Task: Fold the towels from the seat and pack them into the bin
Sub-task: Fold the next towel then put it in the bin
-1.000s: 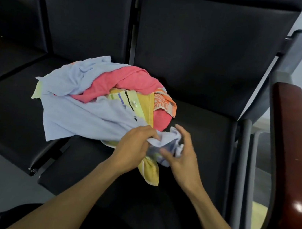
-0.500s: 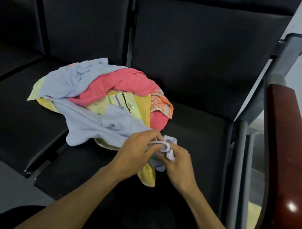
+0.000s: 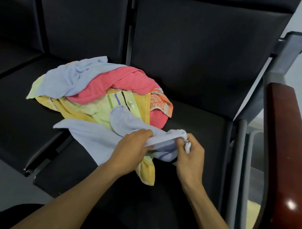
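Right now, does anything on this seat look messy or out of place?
Yes. The towels lie in a crumpled, unfolded heap across two seats, spilling over the gap between them. Both hands, left and right, grip one light blue towel at its bunched edge.

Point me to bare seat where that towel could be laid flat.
Bare seat lies right of the pile, up to the armrest. More lies left of the pile, on the next seat. Crowded between: both hands grip the blue towel there.
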Action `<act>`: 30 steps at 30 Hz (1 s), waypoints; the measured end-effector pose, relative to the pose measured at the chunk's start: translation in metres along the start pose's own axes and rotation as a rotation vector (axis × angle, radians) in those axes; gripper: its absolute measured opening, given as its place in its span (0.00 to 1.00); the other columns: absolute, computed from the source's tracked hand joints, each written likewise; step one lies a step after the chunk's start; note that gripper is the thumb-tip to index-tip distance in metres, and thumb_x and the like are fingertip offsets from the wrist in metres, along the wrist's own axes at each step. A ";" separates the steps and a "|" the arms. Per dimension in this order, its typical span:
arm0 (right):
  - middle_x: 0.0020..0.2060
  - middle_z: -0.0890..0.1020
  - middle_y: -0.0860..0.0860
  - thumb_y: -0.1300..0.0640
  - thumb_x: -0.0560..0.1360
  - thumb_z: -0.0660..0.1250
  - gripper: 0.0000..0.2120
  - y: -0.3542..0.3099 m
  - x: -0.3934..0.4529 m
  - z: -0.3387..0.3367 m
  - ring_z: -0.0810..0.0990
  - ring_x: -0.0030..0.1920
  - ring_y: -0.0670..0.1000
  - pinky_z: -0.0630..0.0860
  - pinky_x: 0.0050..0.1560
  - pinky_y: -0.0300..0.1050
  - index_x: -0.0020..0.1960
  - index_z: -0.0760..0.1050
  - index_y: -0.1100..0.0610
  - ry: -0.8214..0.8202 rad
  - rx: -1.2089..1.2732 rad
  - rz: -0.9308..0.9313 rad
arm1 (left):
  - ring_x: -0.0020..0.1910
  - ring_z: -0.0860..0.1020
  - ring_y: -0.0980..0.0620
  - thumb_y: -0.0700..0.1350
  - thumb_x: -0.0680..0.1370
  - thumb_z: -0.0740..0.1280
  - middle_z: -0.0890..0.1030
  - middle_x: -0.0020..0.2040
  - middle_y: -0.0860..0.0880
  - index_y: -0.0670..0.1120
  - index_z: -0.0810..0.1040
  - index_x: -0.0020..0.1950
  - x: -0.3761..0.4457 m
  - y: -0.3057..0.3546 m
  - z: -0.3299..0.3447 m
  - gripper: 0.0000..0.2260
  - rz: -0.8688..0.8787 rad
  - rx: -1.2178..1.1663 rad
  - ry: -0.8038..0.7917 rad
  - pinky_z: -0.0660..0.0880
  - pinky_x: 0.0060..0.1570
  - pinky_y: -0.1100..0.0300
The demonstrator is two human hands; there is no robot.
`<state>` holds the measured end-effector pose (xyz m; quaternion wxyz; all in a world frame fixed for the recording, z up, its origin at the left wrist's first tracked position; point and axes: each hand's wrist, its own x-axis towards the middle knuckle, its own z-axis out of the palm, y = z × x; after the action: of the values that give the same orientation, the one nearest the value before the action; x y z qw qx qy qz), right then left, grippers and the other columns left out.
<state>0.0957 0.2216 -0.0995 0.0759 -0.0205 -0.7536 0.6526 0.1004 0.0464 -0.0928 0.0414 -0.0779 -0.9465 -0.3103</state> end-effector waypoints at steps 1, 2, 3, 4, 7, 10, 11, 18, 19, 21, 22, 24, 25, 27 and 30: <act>0.44 0.81 0.54 0.60 0.79 0.65 0.06 -0.001 0.002 -0.003 0.82 0.45 0.52 0.78 0.39 0.45 0.51 0.79 0.51 -0.006 0.009 -0.003 | 0.40 0.76 0.45 0.40 0.78 0.61 0.75 0.38 0.53 0.53 0.68 0.44 0.000 -0.001 -0.001 0.08 -0.004 0.025 0.035 0.69 0.34 0.51; 0.48 0.81 0.50 0.60 0.78 0.68 0.11 -0.001 0.003 -0.004 0.83 0.47 0.47 0.80 0.41 0.41 0.58 0.78 0.48 -0.085 0.017 0.006 | 0.39 0.75 0.46 0.38 0.77 0.60 0.75 0.38 0.53 0.52 0.70 0.44 0.001 0.001 -0.004 0.09 0.020 0.005 0.077 0.69 0.34 0.51; 0.51 0.81 0.46 0.61 0.77 0.70 0.20 0.000 0.002 -0.004 0.83 0.49 0.44 0.80 0.43 0.37 0.65 0.74 0.45 -0.200 -0.008 0.008 | 0.39 0.75 0.47 0.36 0.76 0.59 0.76 0.39 0.53 0.50 0.73 0.44 0.001 0.004 -0.006 0.09 0.059 -0.028 0.102 0.70 0.35 0.50; 0.52 0.81 0.45 0.62 0.76 0.71 0.25 0.000 0.000 -0.003 0.83 0.49 0.44 0.81 0.44 0.37 0.69 0.71 0.45 -0.311 -0.045 0.009 | 0.40 0.75 0.48 0.36 0.75 0.59 0.77 0.40 0.53 0.48 0.75 0.46 0.001 0.008 -0.007 0.09 0.104 -0.046 0.109 0.72 0.37 0.49; 0.41 0.82 0.53 0.63 0.80 0.66 0.05 -0.003 -0.008 0.006 0.83 0.38 0.46 0.78 0.35 0.38 0.53 0.79 0.55 -0.320 -0.103 -0.026 | 0.41 0.75 0.48 0.38 0.73 0.61 0.79 0.42 0.52 0.50 0.76 0.49 0.001 0.009 -0.006 0.10 0.067 0.053 0.139 0.73 0.40 0.48; 0.38 0.79 0.55 0.63 0.81 0.63 0.09 -0.003 -0.003 0.001 0.76 0.35 0.43 0.71 0.34 0.34 0.43 0.77 0.57 0.031 -0.058 -0.028 | 0.42 0.78 0.45 0.35 0.71 0.64 0.81 0.44 0.49 0.49 0.75 0.52 0.003 -0.002 -0.013 0.13 -0.127 0.131 0.232 0.75 0.40 0.46; 0.40 0.81 0.53 0.62 0.80 0.64 0.08 -0.001 0.000 -0.003 0.78 0.38 0.44 0.72 0.36 0.33 0.45 0.78 0.55 0.085 -0.037 -0.025 | 0.42 0.78 0.45 0.33 0.71 0.63 0.81 0.43 0.48 0.48 0.75 0.53 0.003 -0.002 -0.017 0.14 -0.173 0.111 0.250 0.75 0.40 0.47; 0.41 0.81 0.55 0.61 0.80 0.66 0.04 0.000 -0.003 0.005 0.82 0.39 0.46 0.81 0.35 0.43 0.51 0.80 0.56 -0.276 -0.080 -0.010 | 0.36 0.75 0.53 0.36 0.74 0.65 0.75 0.35 0.55 0.52 0.72 0.42 0.000 0.017 -0.010 0.10 0.001 -0.037 0.126 0.71 0.35 0.52; 0.39 0.80 0.57 0.61 0.80 0.66 0.06 0.002 -0.002 0.005 0.80 0.36 0.44 0.78 0.34 0.39 0.46 0.79 0.58 -0.166 -0.091 -0.025 | 0.38 0.76 0.53 0.35 0.73 0.66 0.78 0.37 0.55 0.50 0.74 0.44 0.003 0.011 -0.012 0.09 -0.058 -0.043 0.194 0.74 0.37 0.53; 0.40 0.81 0.57 0.59 0.80 0.65 0.06 0.006 0.002 0.001 0.80 0.39 0.47 0.75 0.36 0.39 0.45 0.78 0.55 -0.004 -0.066 0.032 | 0.39 0.78 0.53 0.33 0.73 0.65 0.80 0.40 0.53 0.48 0.76 0.47 0.007 0.007 -0.019 0.10 -0.180 -0.099 0.294 0.74 0.38 0.58; 0.43 0.82 0.55 0.58 0.80 0.66 0.05 0.008 0.004 0.000 0.82 0.43 0.49 0.76 0.38 0.40 0.48 0.79 0.52 0.021 -0.002 0.080 | 0.38 0.78 0.54 0.33 0.74 0.64 0.81 0.40 0.51 0.47 0.76 0.48 0.007 0.007 -0.021 0.10 -0.225 -0.144 0.307 0.73 0.36 0.62; 0.51 0.82 0.53 0.57 0.79 0.68 0.07 0.006 0.003 0.002 0.84 0.50 0.49 0.78 0.41 0.37 0.57 0.78 0.52 -0.026 0.165 0.194 | 0.36 0.78 0.57 0.36 0.76 0.64 0.81 0.38 0.50 0.46 0.78 0.50 0.007 0.010 -0.021 0.08 -0.273 -0.227 0.269 0.71 0.33 0.67; 0.53 0.82 0.53 0.58 0.79 0.69 0.11 0.004 0.002 0.003 0.84 0.51 0.49 0.79 0.42 0.36 0.60 0.77 0.52 -0.058 0.230 0.220 | 0.36 0.78 0.58 0.38 0.77 0.65 0.81 0.38 0.51 0.46 0.78 0.50 0.006 0.011 -0.018 0.05 -0.272 -0.240 0.242 0.69 0.32 0.68; 0.53 0.82 0.55 0.59 0.77 0.71 0.17 0.001 0.000 0.005 0.85 0.50 0.51 0.81 0.42 0.42 0.64 0.73 0.51 -0.134 0.303 0.205 | 0.34 0.77 0.57 0.43 0.78 0.69 0.80 0.35 0.52 0.45 0.80 0.47 0.005 0.012 -0.014 0.02 -0.258 -0.267 0.220 0.67 0.33 0.65; 0.47 0.84 0.59 0.61 0.78 0.71 0.22 -0.001 -0.004 0.006 0.86 0.47 0.57 0.84 0.45 0.53 0.67 0.69 0.46 -0.249 0.336 0.154 | 0.32 0.75 0.61 0.47 0.77 0.72 0.78 0.33 0.55 0.48 0.78 0.43 0.006 0.015 -0.012 0.06 -0.238 -0.335 0.232 0.67 0.33 0.68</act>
<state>0.0990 0.2145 -0.0997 -0.0655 0.0157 -0.6339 0.7704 0.0978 0.0519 -0.0743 0.0995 0.0645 -0.8731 -0.4728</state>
